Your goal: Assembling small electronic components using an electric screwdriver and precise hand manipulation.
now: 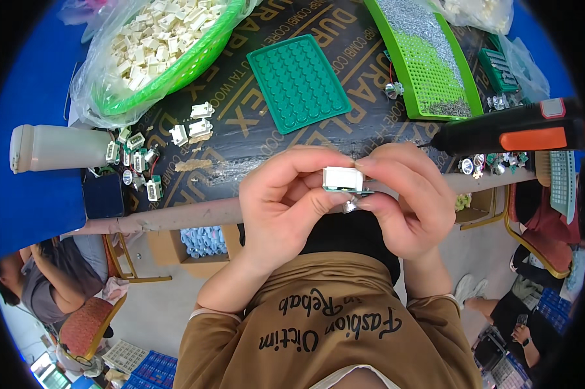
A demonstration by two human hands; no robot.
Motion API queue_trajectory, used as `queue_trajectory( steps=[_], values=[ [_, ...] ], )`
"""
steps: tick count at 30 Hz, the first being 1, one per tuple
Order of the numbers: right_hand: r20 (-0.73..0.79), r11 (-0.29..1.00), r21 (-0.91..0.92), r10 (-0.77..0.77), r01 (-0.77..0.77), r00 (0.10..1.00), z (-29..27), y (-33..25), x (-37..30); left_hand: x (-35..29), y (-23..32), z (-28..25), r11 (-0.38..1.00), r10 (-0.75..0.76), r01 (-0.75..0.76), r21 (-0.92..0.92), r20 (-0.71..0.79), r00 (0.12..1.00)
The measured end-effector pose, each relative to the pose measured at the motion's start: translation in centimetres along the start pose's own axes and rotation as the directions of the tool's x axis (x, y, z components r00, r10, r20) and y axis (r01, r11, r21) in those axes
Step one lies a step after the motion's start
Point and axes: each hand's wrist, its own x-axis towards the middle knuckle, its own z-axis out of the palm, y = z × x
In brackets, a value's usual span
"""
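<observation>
Between my two hands, just in front of the table's near edge, is a small white plastic housing with a green circuit board along its lower side. A shiny little reflector hangs below the board. My left hand pinches the housing's left end between thumb and fingers. From the other side, the fingertips of my right hand close on its right end and the board. Beyond my hands lies a green tray with rows of round hollows. Several loose white housings rest on the table to its left.
A green basket heaped with white housings stands far left, near a white bottle and wired boards. At right are a green tray of small metal parts and a black-and-orange power screwdriver. People sit behind on both sides.
</observation>
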Motion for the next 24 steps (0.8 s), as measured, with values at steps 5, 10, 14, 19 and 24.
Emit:
queue_trajectory(
  steps=[5,10,14,19,24],
  values=[
    [-0.006,1.000,0.001,0.005,-0.005,1.000,0.00,-0.04,-0.04,0.06,-0.05,0.00,1.000,0.001,-0.001,-0.006,0.004,1.000],
    [-0.001,1.000,-0.003,-0.009,0.009,1.000,0.03,0.07,-0.01,-0.01,-0.02,-0.06,1.000,0.001,-0.001,0.027,-0.001,1.000],
    [0.004,1.000,0.002,-0.011,0.011,1.000,0.03,0.08,-0.07,-0.21,-0.09,-0.30,0.995,-0.013,0.016,0.102,-0.029,0.999],
    [0.012,1.000,-0.015,-0.015,0.015,1.000,0.05,0.25,-0.18,-0.08,0.06,-0.37,0.990,-0.008,0.010,0.138,-0.010,1.000],
    [0.023,1.000,-0.018,0.000,0.000,1.000,0.07,0.43,-0.07,0.05,-0.04,-0.22,0.999,-0.034,0.034,0.021,-0.021,0.999]
  ],
)
